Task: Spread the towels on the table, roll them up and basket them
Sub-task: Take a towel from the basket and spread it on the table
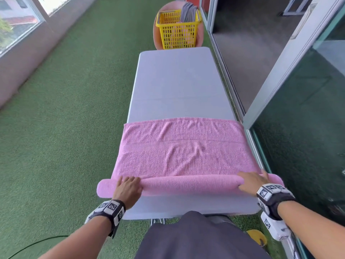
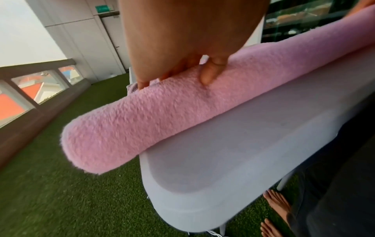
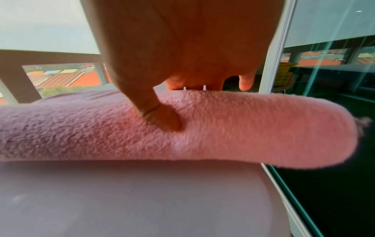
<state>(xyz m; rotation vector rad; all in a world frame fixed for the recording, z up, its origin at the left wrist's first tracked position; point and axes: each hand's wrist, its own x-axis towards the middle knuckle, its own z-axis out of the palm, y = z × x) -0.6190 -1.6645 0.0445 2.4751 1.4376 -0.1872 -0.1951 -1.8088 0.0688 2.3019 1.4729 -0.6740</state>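
A pink towel [image 1: 183, 152] lies across the near half of the grey table [image 1: 177, 81], and its near edge is wound into a roll [image 1: 190, 185] whose ends stick out past both table sides. My left hand [image 1: 128, 187] grips the roll [image 2: 162, 115] near its left end, thumb [image 2: 209, 75] on the near side and fingers over the top. At the right end my right hand [image 1: 252, 181] holds it the same way, thumb [image 3: 162, 118] dug into the roll [image 3: 223, 136]. Beyond the far end of the table a yellow basket [image 1: 177, 28] holds grey towels [image 1: 188, 13].
The basket stands on a round pink surface [image 1: 200, 34]. Glass sliding doors [image 1: 298, 109] run close along the table's right side. Green turf [image 1: 74, 109] covers the floor on the left. A yellow object [image 1: 256, 238] lies on the floor by my right forearm.
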